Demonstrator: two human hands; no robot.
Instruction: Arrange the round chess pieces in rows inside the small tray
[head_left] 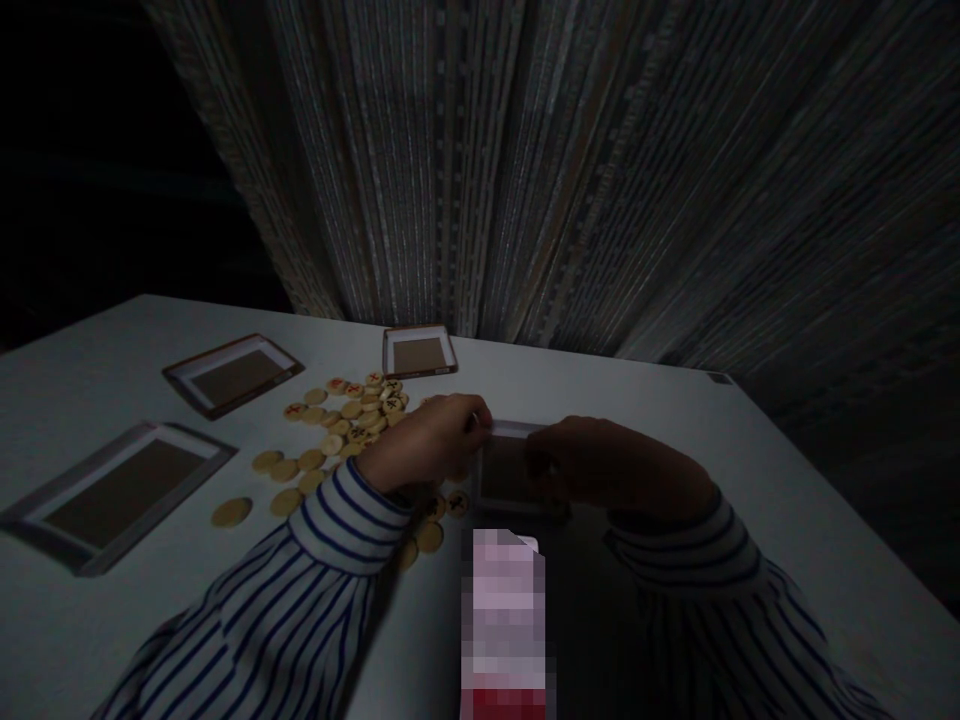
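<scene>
Fingers of the left hand (431, 438): curled in, tips at the far left corner of a shallow, open rectangular tray with a pale rim and brown floor (504, 475); whether they grip it cannot be told. Fingers of the right hand (600, 462): bent down over the tray's right part; their opening and any hold are hidden in shadow.

The tray lies on the white surface (750, 470) between the hands, open side up. Its right side is covered, so its long axis cannot be confirmed.

Left of it, round pale wooden discs (311, 460) lie scattered and partly heaped. Several carry red or black characters, too small to read; others show plain faces. No brand is legible.

Further out: a grey-rimmed tray (154, 480) at near left, long axis slanting away to the right; a brown-rimmed tray (232, 373) beyond it, slanted likewise; another brown-edged tray (418, 354) at the far edge, long axis roughly crosswise, its small pale rim marking unreadable. Blue-striped white sleeves (292, 590) cover both forearms.
</scene>
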